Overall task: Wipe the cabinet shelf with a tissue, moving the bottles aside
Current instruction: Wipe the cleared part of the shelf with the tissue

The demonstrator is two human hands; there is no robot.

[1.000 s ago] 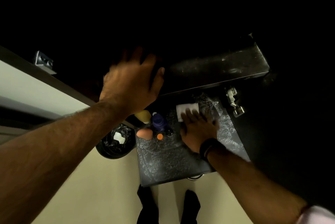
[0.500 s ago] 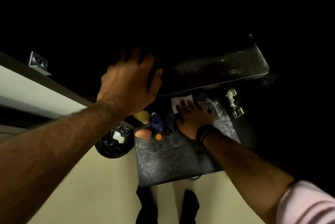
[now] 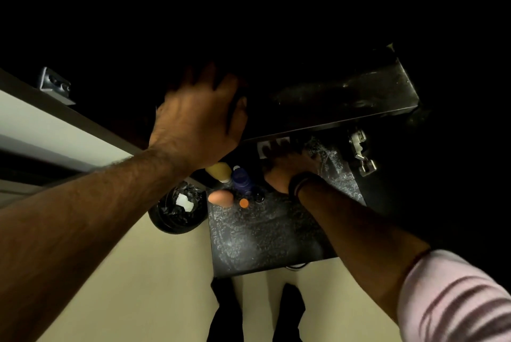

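Observation:
My right hand (image 3: 290, 173) lies flat on a white tissue (image 3: 272, 145), pressing it onto the dark, dusty lower cabinet shelf (image 3: 265, 233), far back under the upper shelf's edge. Only a strip of tissue shows beyond my fingertips. Several bottles stand bunched at the shelf's left side: a yellow one (image 3: 219, 171), a blue one (image 3: 242, 180), a peach one (image 3: 221, 198) and an orange cap (image 3: 244, 203). My left hand (image 3: 199, 123) rests with spread fingers on the front of the upper shelf (image 3: 345, 98), holding nothing that I can see.
A black bin (image 3: 177, 210) lined with a bag, white paper inside, stands on the cream floor left of the cabinet. Metal door hinges (image 3: 360, 152) sit on the right cabinet wall. My feet are below the shelf's front edge. The cabinet interior above is dark.
My right hand has slid the tissue away from me, toward the back of the shelf, now partly under the upper shelf's edge. My left hand has stayed in place.

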